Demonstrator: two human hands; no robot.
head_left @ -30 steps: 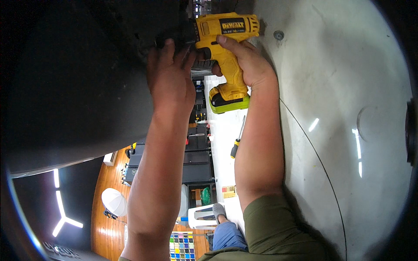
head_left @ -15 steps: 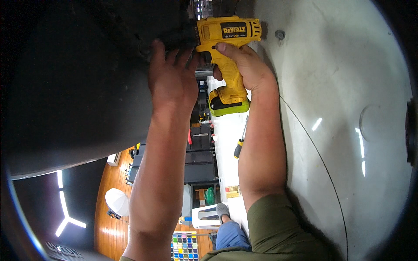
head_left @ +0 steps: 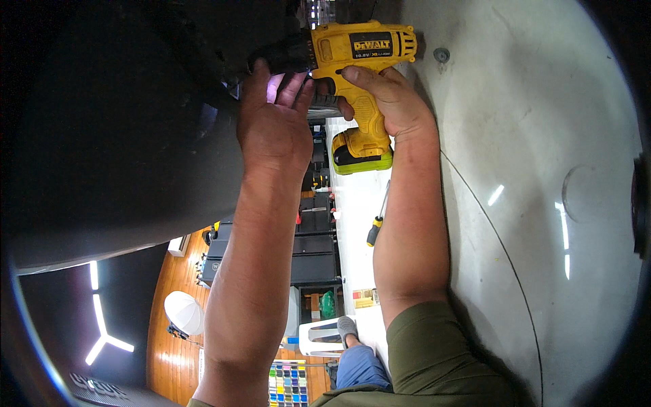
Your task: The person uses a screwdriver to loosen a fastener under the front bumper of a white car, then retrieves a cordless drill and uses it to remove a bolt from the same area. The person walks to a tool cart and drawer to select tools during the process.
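My right hand grips the handle of a yellow and black cordless drill, which lies level with its nose pointing left. The thumb rests on the drill's side, and a fingertip shows near the trigger. A battery with a lime-green base hangs at the handle's lower end. My left hand is raised to the black nose, thumb against its front part and fingers at its underside. Light falls on those fingers. The drill's tip is lost in the dark beside a large black curved panel.
Below the drill, a screwdriver with a yellow and black handle lies on a white surface. To the right spreads a glossy pale panel with a dark seam. A white plastic chair, dark cabinets and a white umbrella light are farther off.
Both hands and the drill have shifted slightly to the right, the drill also a little upward. A light now shines near its nose, brightening my left fingers and glinting off the dark panel.
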